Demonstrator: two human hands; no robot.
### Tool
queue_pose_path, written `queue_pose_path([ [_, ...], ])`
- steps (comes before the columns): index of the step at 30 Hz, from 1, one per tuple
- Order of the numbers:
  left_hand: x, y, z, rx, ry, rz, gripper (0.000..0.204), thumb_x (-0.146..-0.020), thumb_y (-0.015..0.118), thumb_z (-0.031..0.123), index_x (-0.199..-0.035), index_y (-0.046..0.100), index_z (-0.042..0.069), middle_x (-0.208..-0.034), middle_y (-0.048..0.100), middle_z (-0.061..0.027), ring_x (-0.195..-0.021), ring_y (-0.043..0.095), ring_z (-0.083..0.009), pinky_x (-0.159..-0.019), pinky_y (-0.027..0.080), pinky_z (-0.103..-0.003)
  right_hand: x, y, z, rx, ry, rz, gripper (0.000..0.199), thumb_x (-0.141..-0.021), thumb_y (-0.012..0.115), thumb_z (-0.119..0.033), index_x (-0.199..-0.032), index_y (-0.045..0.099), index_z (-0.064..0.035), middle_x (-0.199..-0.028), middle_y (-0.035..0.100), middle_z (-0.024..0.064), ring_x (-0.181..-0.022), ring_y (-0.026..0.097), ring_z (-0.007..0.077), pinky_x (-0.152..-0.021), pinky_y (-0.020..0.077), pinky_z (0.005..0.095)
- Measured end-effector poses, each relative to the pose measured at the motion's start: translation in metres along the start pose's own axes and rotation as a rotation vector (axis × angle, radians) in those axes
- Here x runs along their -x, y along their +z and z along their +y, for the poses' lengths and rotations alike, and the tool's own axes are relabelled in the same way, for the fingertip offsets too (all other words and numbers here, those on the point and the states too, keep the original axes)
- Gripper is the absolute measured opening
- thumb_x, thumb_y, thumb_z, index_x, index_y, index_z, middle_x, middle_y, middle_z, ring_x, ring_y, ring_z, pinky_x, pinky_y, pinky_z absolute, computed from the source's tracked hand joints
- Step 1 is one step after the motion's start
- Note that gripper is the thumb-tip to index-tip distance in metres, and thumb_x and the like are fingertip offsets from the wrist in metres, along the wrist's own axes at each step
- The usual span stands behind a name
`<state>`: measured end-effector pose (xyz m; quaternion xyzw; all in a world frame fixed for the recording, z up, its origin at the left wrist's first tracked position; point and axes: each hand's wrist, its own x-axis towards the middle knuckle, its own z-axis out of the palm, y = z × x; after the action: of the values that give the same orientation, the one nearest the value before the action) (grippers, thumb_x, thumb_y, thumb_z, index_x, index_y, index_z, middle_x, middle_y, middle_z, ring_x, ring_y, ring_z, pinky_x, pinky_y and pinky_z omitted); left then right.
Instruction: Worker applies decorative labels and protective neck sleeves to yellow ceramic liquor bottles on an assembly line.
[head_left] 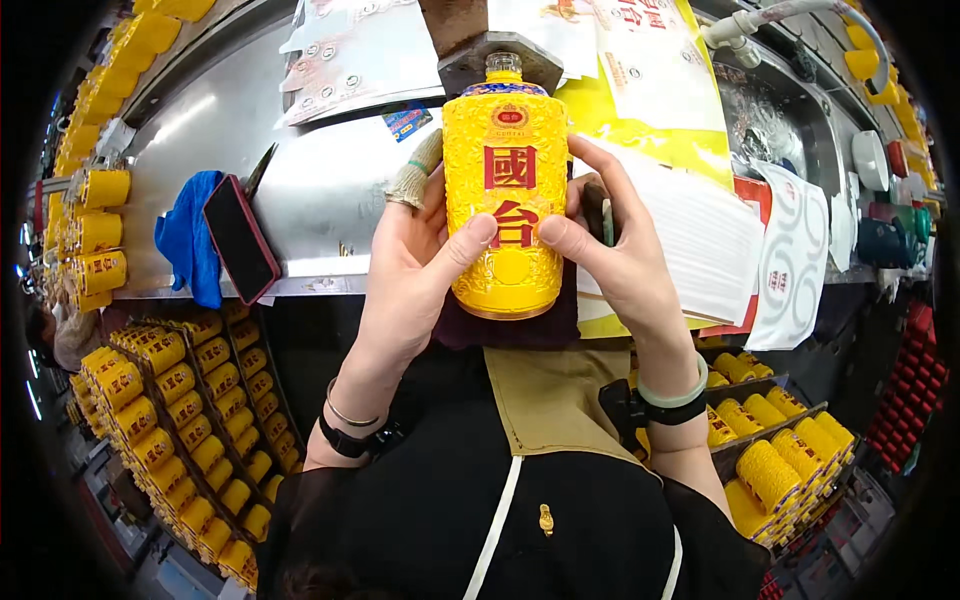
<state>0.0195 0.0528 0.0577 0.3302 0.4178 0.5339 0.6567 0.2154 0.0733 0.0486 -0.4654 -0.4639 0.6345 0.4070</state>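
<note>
Between my two hands is a yellow embossed bottle (pixel 510 268) with large red characters, a blue band at its shoulder and a clear glass neck. My left hand (pixel 412 245) grips its left side, thumb on the front; a pale woven cover (pixel 415 170) wraps one finger. My right hand (pixel 618 225) holds the right side, its thumb also on the front. Something dark with a pale green edge (pixel 607 222) shows by my right fingers; I cannot make out what it is. Behind the neck stands a grey metal block (pixel 540 66).
Printed sticker sheets (pixel 365 55) lie on the metal worktop, with a white paper stack (pixel 690 235) to the right. At left are a blue cloth (pixel 180 240) and a phone (pixel 242 240). Crates of yellow bottles (pixel 195 400) flank me; a sink (pixel 775 120) is at right.
</note>
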Motion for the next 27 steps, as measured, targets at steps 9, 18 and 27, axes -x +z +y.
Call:
queue_pose_path([
  [9,0.001,0.006,-0.001,-0.142,0.045,-0.018,0.084,-0.092,0.077,0.007,-0.157,0.024,-0.004,-0.151,0.046,-0.0195,-0.137,0.052,-0.0256,-0.114,0.044,-0.04,-0.003,-0.011,0.001,-0.071,0.027,-0.015,0.075,-0.088,0.085,-0.02,-0.15,0.047,-0.003,-0.096,0.052,-0.0043,-0.082,0.045,0.0035,-0.075,0.0396,0.0184],
  [18,0.0,0.009,-0.001,-0.13,0.07,-0.015,0.086,-0.091,0.077,0.004,-0.157,0.023,-0.004,-0.151,0.046,-0.0189,-0.135,0.053,-0.025,-0.113,0.045,-0.04,-0.012,-0.013,-0.039,0.247,-0.323,0.094,0.042,-0.103,0.055,-0.007,-0.144,0.047,0.0005,-0.107,0.059,0.0067,-0.097,0.056,0.0124,-0.087,0.0481,0.0256],
  [27,-0.001,0.005,-0.003,-0.125,0.037,-0.03,0.088,-0.091,0.078,0.005,-0.158,0.022,-0.004,-0.15,0.047,-0.0171,-0.136,0.052,-0.0231,-0.114,0.045,-0.039,-0.034,0.006,-0.082,0.975,-0.911,-0.11,0.032,-0.081,0.071,0.01,-0.11,0.073,-0.0022,-0.101,0.075,0.0106,-0.091,0.069,0.0271,-0.082,0.055,0.0349],
])
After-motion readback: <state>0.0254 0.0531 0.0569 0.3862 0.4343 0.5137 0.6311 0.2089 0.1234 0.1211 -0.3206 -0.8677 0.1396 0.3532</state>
